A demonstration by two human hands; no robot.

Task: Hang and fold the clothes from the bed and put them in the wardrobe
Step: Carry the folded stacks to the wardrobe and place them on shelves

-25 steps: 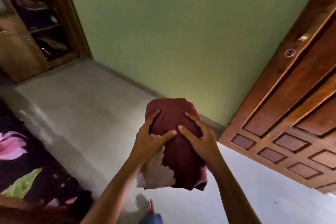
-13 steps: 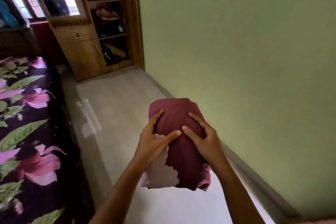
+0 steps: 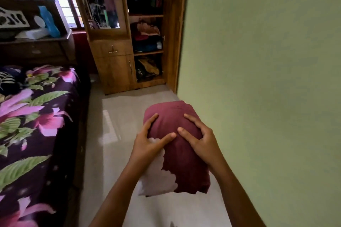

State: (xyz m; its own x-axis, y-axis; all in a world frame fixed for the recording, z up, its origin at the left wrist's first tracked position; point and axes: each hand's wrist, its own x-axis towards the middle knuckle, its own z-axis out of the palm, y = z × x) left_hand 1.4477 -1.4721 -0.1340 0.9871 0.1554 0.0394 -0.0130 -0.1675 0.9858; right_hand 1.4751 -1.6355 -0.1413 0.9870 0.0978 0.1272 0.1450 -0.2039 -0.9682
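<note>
The folded maroon cloth garment with a pale floral patch [image 3: 177, 155] is in the air above the grey tiled floor [image 3: 114, 134]. It is well short of the open wooden wardrobe [image 3: 112, 72] ahead. Folding this piece looks done, and stowing it is still to do. The left hand [image 3: 147, 145] and right hand [image 3: 202, 141] clasp its sides, thumbs and forefingers splayed across the top.

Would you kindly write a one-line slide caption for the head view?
Left hand and right hand hold a folded maroon garment, facing the open wardrobe, bed at left.
</note>
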